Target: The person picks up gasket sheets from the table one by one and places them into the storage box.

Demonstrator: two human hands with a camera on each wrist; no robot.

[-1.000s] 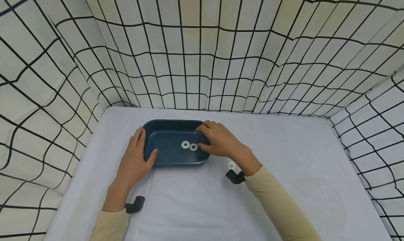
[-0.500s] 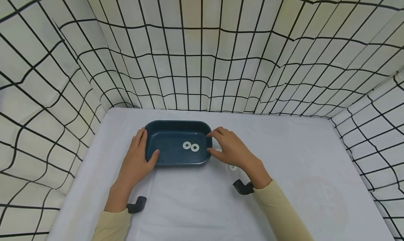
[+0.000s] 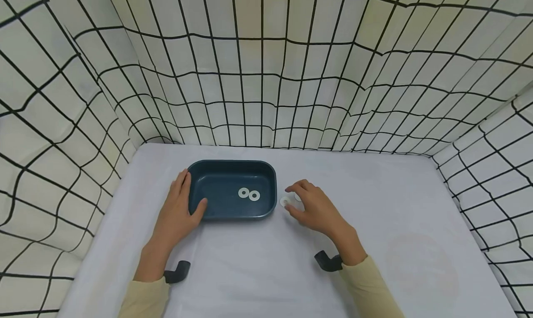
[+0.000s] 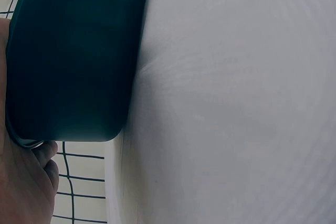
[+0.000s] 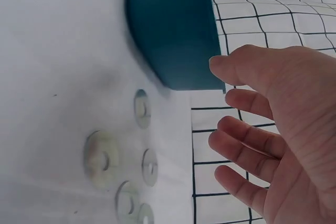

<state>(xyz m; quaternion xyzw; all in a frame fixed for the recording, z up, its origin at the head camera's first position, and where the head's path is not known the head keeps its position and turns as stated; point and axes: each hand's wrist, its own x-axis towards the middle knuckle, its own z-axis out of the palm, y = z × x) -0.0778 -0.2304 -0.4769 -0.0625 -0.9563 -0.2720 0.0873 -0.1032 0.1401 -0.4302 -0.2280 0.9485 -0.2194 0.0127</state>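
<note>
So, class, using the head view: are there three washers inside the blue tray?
No, only two washers lie inside the blue tray, side by side on its floor.

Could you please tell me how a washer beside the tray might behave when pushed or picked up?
Lying flat, the washer would probably slide rather than roll or tip. Its thin profile may make pinching awkward. Small, it's probably light.

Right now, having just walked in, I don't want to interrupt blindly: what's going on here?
A person holds a dark blue tray by its corner with the left hand. Two washers lie in it; five more washers lie on the white table. The right hand hovers near those, holding nothing.
</note>
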